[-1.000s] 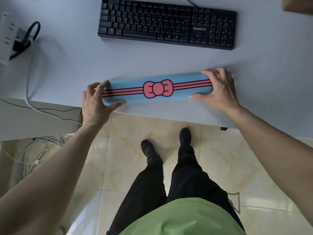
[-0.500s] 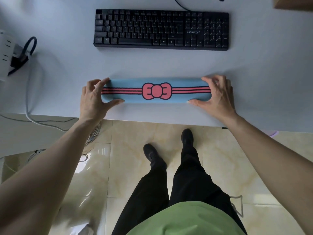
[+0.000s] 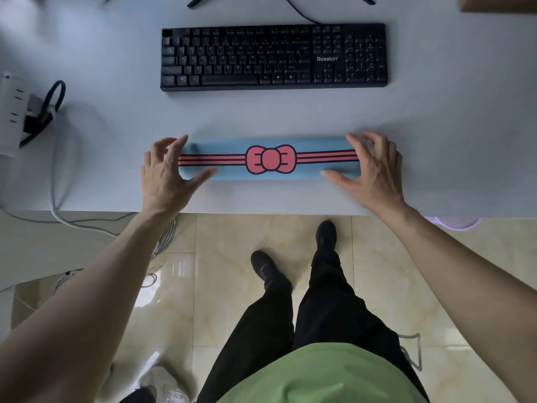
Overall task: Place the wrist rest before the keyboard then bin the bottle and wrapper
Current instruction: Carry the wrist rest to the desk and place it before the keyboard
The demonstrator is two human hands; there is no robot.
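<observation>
The blue wrist rest, with pink stripes and a pink bow, lies flat and level on the white desk. It sits parallel to the black keyboard, a hand's width nearer to me. My left hand is at its left end with the fingers spread and lifted; only the thumb is near the front edge. My right hand is at its right end, fingers apart and blurred. No bottle or wrapper is in view.
A white power strip with a black plug and cables sits at the desk's left edge. A wooden box corner shows at the top right. A pale round rim peeks from under the desk. My legs stand on the tiled floor.
The wrist rest has been turned level and slid slightly toward the keyboard. Both hands have loosened from gripping its ends, and the fingers now spread apart.
</observation>
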